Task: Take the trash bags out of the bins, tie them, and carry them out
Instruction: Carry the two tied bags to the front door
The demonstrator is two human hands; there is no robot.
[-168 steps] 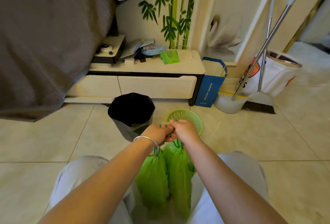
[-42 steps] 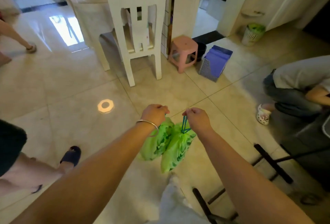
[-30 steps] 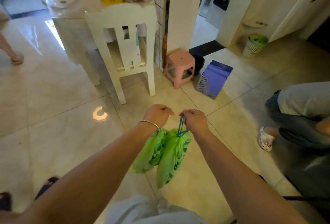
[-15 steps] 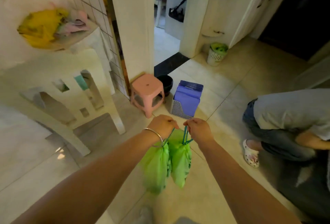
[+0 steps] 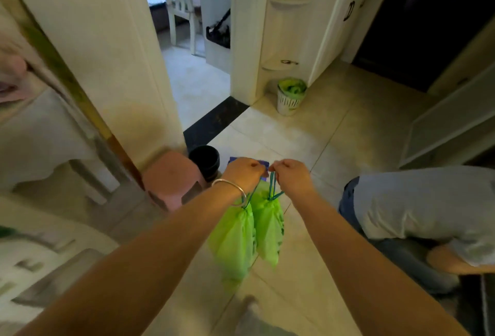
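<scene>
Each grip, left hand and right hand, dangles a green bag.

We carry two bright green bags on teal drawstrings; pink stool at lower left, white slotted bin lined green

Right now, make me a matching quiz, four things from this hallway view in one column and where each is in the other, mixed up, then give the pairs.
Things:
1. green bags
2. white bin
3. pink stool
4. black pot

Places:
A. by the doorway corner, with a green liner
B. beside the stool, on the floor
C. hanging from both hands by drawstrings
D. against the wall at left

Pairs: 1-C, 2-A, 3-D, 4-B
</scene>
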